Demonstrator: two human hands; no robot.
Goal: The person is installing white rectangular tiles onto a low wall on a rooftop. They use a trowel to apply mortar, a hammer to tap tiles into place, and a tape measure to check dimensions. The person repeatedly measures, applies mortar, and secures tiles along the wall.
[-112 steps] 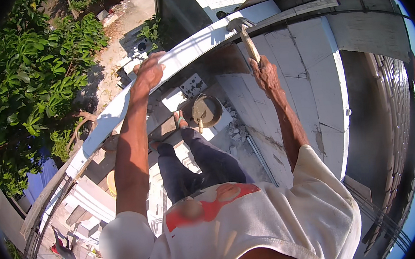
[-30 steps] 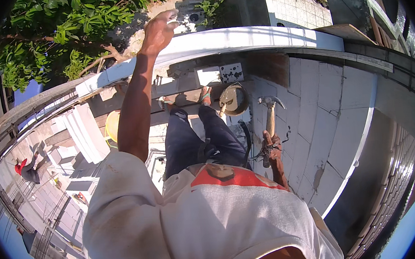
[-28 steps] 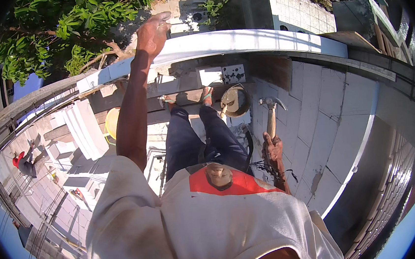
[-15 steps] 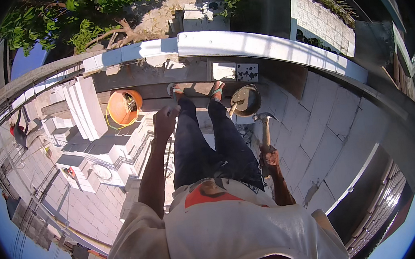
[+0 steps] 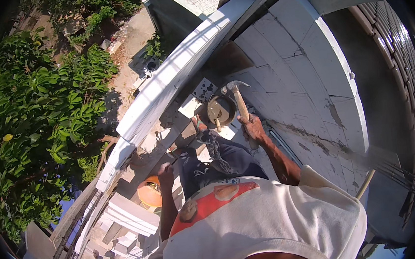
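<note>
Clasping claw hammer (image 5: 241,102) in right hand (image 5: 254,128), right of centre; unable to tell left hand (image 5: 165,170)'s spread, near orange bucket (image 5: 148,194), lower left.

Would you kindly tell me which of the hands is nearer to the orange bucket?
Left. In the picture, the left hand is just up and right of the orange bucket; the right hand, gripping the hammer, is much farther off that way.
</note>
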